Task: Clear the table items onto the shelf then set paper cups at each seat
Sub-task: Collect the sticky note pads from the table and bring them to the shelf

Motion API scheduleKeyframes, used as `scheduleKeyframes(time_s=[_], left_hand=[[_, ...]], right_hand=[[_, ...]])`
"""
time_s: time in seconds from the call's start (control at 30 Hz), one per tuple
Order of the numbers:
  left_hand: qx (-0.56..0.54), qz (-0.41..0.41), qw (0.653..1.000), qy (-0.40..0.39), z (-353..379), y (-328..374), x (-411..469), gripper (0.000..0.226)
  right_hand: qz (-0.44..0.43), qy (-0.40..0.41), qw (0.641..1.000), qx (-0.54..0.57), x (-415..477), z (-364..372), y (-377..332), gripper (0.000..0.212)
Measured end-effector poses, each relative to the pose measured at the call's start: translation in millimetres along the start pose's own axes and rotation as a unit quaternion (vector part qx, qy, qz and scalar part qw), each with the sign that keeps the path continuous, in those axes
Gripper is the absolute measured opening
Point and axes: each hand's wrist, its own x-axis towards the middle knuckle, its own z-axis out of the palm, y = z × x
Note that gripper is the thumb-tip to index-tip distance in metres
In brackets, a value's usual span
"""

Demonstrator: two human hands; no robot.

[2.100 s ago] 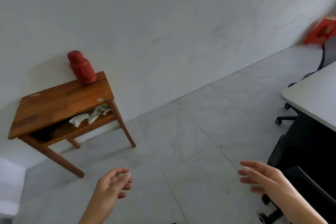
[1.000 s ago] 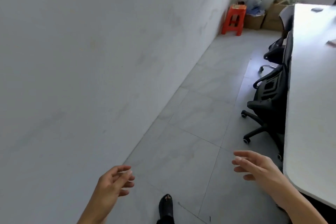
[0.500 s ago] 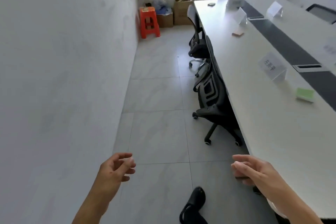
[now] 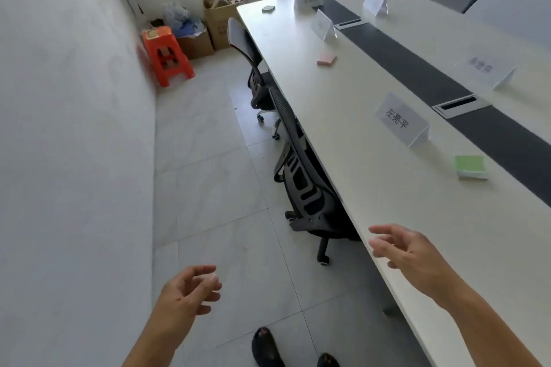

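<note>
White table (image 4: 343, 134) bears a green pad (image 4: 470, 166); left hand (image 4: 186, 292) and right hand (image 4: 408, 253) hover loose-fingered, each grip empty.

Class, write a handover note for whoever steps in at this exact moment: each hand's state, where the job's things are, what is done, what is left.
Left hand: open, empty, over the floor.
Right hand: open, empty, by the near edge of the table.
On the table: green pad, pink pad, small dark item at the far end, name cards.
Done: nothing that shows; shelf not in view, no cups in view.
Left: carry the pads and dark item to the shelf, then set a cup at each seat.
</note>
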Motion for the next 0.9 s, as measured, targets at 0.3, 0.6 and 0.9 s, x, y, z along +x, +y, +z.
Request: scheduleKeyframes(time_s=[0.3, 0.6, 0.9], left_hand=[[0.041, 0.05, 0.989, -0.135, 43, 105, 183, 0.013], [0.137, 0.129, 0.931, -0.314, 159, 225, 279, 0.012], [0.255, 0.111, 0.904, -0.325, 234, 234, 307, 0.014]], right_hand=[[0.16, 0.124, 0.979, 0.028, 76, -24, 21, 0.03], [0.231, 0.223, 0.943, 0.088, 123, -66, 20, 0.028], [0.305, 0.294, 0.906, 0.001, 214, -171, 99, 0.042]])
